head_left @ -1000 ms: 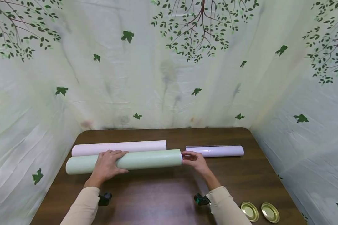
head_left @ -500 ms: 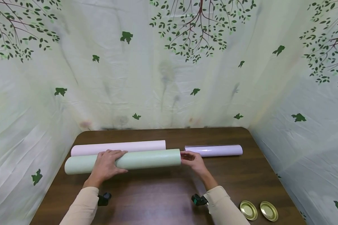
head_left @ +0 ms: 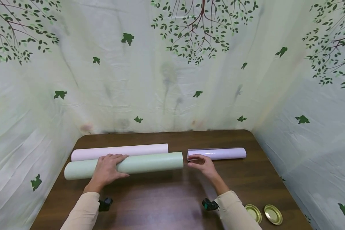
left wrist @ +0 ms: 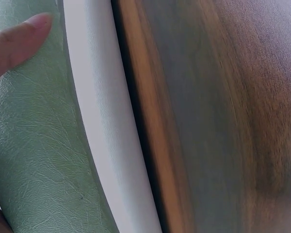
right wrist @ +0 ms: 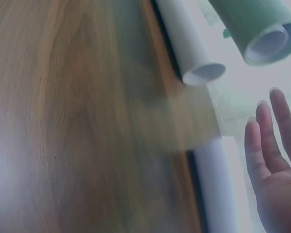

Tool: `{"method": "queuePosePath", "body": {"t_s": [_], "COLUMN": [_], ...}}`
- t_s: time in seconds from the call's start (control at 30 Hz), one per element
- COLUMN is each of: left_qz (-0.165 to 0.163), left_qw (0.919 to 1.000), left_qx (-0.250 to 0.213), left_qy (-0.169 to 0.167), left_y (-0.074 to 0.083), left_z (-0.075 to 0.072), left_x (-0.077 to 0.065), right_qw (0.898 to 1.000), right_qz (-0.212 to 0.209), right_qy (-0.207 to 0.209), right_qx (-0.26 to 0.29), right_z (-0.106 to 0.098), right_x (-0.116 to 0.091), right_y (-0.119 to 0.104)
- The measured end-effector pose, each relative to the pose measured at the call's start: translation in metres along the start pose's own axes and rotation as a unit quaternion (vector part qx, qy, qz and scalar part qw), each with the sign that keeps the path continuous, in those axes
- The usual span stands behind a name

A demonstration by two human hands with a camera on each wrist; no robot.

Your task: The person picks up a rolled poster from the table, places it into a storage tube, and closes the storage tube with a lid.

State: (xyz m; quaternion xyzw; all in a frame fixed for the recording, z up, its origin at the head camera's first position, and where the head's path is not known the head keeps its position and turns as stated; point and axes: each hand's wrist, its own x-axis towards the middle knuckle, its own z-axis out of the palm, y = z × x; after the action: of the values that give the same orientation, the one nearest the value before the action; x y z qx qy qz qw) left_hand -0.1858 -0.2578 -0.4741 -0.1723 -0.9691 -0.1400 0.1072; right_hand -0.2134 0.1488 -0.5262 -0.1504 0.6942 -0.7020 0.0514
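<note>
My left hand point(head_left: 107, 169) grips a pale green roll point(head_left: 155, 163), its thumb along the near side and its fingers over the top. The left wrist view shows the roll's finely creased green surface point(left wrist: 43, 141) close up. At the right end of the roll, a rolled white sheet point(right wrist: 266, 46) shows inside the opening. Just off that end is my right hand point(head_left: 202, 164), holding nothing, its fingers loosely bent and apart from the roll. Behind the green roll lies a pinkish-white roll point(head_left: 120, 151). A shorter, glossy white roll point(head_left: 225, 154) lies behind the right hand.
Two round gold-coloured lids, a left one point(head_left: 253, 212) and a right one point(head_left: 273, 214), lie near the front right of the brown wooden table point(head_left: 161, 204). White sheeting point(head_left: 172, 80) printed with branches and leaves surrounds the back and sides.
My right hand has come away from the green roll's right end, moving a little to the right. The left hand keeps its grip. The whole view has shifted slightly.
</note>
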Motion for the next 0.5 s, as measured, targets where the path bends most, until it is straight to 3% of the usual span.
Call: {"method": "queuePosePath", "body": {"t_s": [0.3,0.5], "left_qz": [0.001,0.001], "left_qw": [1.0,1.0], "left_qx": [-0.001,0.005], "left_qy": [0.002,-0.002], "left_y": [0.001,0.002], "left_z": [0.003,0.002], "left_x": [-0.001,-0.001], "right_qw": [0.999,0.997], "right_qz": [0.007,-0.014], "right_qy": [0.017,0.024], "right_qx": [-0.05,-0.077], "right_z": [-0.042,-0.074], "right_x": [-0.019,-0.032], "right_y": [-0.008,-0.012]}}
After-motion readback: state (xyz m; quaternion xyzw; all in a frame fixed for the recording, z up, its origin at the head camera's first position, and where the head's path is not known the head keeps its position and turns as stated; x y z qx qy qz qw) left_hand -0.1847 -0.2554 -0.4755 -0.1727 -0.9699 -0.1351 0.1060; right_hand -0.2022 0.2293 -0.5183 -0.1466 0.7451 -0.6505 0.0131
